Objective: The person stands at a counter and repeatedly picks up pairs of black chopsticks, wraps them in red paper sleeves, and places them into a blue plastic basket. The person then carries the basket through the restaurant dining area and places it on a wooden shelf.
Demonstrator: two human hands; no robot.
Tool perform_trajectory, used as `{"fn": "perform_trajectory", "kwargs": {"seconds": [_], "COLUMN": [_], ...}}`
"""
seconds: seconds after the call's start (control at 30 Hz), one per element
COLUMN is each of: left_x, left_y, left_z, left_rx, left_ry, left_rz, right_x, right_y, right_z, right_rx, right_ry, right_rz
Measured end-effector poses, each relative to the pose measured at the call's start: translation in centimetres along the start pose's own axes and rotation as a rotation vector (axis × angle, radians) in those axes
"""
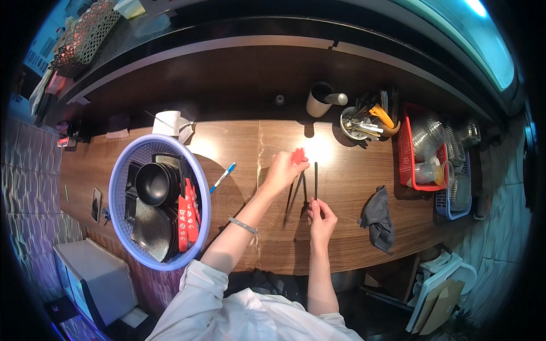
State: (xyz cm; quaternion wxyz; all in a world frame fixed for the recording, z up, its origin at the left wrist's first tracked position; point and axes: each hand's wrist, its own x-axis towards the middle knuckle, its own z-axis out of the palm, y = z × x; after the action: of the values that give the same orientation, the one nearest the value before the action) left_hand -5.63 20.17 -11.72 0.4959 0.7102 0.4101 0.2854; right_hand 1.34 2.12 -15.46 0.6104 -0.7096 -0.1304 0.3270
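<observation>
My left hand (282, 171) is over the middle of the wooden table, its fingers closed on a crumpled red paper piece (299, 155). A thin dark line runs down below those fingers; whether it is a stick or a shadow, I cannot tell. Lower and to the right, my right hand (323, 219) pinches the bottom end of a black chopstick (316, 180), which points away from me. To the left stands a lilac plastic basket (114, 204) with stacked black bowls (152, 183), dark plates (151, 230) and red paper chopstick sleeves (183, 221) bearing writing.
A blue-and-white pen (222, 178) lies right of the basket. A grey cloth (379, 221) is on the right. Behind it are a red basket (407, 149) of clear plastic containers, a utensil cup (356, 132) and a white canister (318, 106). A phone (96, 205) lies far left.
</observation>
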Motion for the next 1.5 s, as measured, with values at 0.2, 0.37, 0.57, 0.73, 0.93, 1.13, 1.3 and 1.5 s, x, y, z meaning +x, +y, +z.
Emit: {"fn": "perform_trajectory", "kwargs": {"seconds": [0.2, 0.37, 0.57, 0.73, 0.93, 1.13, 1.3, 1.5], "left_x": [-4.0, -7.7, -14.9, -23.9, -28.5, -29.9, -30.4, -30.7], "left_y": [3.5, 4.8, 4.5, 5.7, 9.7, 10.9, 11.1, 10.6], "left_z": [-2.9, -4.2, -6.7, -8.2, -9.6, -10.0, -10.0, -9.9], "left_rx": [-0.433, -0.447, -0.978, -1.085, -0.896, -0.882, -0.927, -0.921], "left_ry": [0.126, 0.212, 0.057, -0.010, 0.123, 0.125, 0.098, 0.064], "left_rz": [-0.303, -0.245, -0.388, -0.417, -0.411, -0.363, -0.328, -0.305], "right_x": [-2.7, -5.1, -6.5, -9.2, -14.4, -15.2, -15.3, -15.4], "right_y": [-3.3, -4.5, -7.6, -13.2, -15.4, -15.3, -14.6, -14.1], "right_z": [0.8, 0.8, -1.2, -2.2, 0.7, 1.1, 0.6, 0.0], "right_rx": [0.153, 0.080, -0.203, 0.384, 0.299, 0.333, 0.423, 0.374], "right_ry": [-0.280, -0.541, -0.641, -0.356, -0.409, -0.453, -0.481, -0.565], "right_rz": [0.075, 0.107, 0.005, -0.213, -0.320, -0.294, -0.269, -0.185]}}
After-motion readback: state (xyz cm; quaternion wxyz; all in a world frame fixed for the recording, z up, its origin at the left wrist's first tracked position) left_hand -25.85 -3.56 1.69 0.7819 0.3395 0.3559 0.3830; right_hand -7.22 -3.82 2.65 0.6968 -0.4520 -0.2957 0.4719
